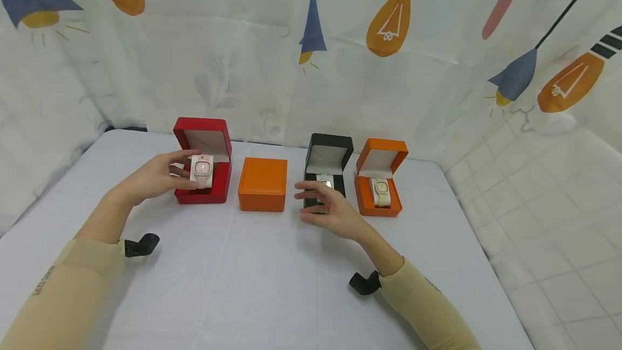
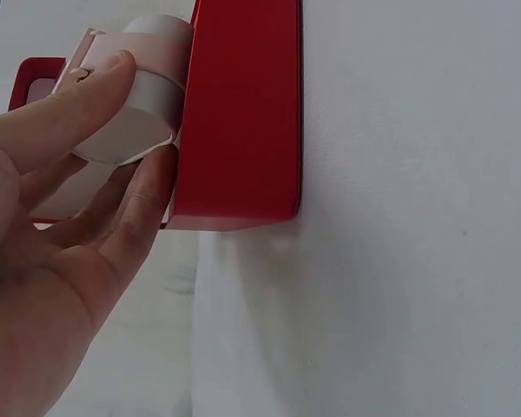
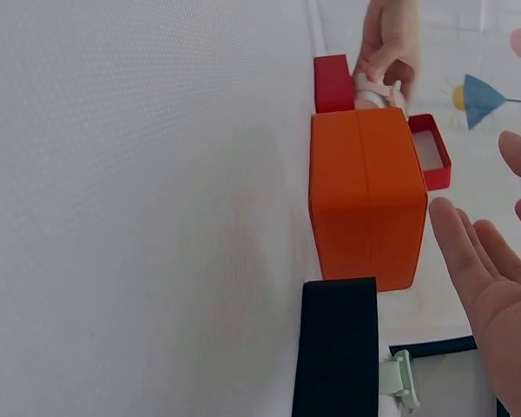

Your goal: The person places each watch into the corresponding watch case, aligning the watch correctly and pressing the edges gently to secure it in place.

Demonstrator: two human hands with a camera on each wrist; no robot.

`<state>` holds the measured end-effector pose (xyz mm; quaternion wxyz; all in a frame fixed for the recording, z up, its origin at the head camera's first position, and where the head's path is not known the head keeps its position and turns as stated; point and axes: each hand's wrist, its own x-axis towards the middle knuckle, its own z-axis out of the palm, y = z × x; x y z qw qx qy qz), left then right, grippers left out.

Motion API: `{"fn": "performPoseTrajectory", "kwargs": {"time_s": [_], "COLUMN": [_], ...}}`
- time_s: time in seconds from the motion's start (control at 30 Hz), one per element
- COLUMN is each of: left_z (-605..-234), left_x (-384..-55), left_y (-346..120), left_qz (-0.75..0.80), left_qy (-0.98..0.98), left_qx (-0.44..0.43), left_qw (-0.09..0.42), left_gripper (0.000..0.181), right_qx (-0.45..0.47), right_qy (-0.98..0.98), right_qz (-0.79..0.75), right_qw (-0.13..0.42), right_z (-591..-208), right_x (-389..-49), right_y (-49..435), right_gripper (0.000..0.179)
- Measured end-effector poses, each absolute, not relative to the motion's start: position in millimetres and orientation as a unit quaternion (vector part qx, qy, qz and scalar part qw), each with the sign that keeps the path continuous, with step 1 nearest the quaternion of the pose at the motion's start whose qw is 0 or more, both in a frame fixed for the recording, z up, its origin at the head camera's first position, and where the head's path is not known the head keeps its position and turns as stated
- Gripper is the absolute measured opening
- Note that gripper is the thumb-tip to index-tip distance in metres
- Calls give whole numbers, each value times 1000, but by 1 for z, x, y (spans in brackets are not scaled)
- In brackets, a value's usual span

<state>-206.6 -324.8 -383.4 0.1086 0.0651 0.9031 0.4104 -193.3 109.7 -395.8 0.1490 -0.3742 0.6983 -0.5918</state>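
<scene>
My left hand (image 1: 148, 178) grips a pink-strapped watch (image 1: 202, 167) wrapped round a white cushion, with the thumb on one side and fingers on the other. The cushion (image 2: 160, 97) overlaps the front of an open red watch box (image 1: 221, 183), its lid raised behind. Over at the centre right, my right hand (image 1: 337, 212) hovers in front of an open dark green watch box (image 1: 335, 142). Its fingers are spread and hold nothing. A pale green watch (image 3: 403, 380) sits in that box, partly hidden by the hand in the head view.
Between the red and green boxes stands a closed orange box (image 1: 262, 183). To the right, an open orange box (image 1: 365, 194) holds a cream watch (image 1: 382, 190) on a white cushion. A patterned curtain (image 1: 272, 80) hangs behind the white-covered table (image 1: 262, 285).
</scene>
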Motion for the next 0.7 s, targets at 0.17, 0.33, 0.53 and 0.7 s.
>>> {"fn": "performPoseTrajectory", "kwargs": {"time_s": [0.17,0.33,0.53,0.7], "left_z": [-383,-383,-381,-380], "left_x": [-209,-213,-213,-212], "left_y": [-326,-325,-325,-324], "left_qz": [395,387,384,376], "left_qy": [909,911,911,914], "left_qx": [77,81,82,94], "left_qw": [112,116,123,124], "left_gripper": [86,86,86,81], "right_qx": [-374,-375,-373,-373], "right_qy": [702,705,707,706], "right_qz": [-588,-584,-582,-582], "right_qw": [148,146,147,152], "right_z": [-396,-395,-394,-394], "right_x": [-193,-193,-192,-192], "right_y": [109,108,107,107], "right_gripper": [59,58,58,58]}}
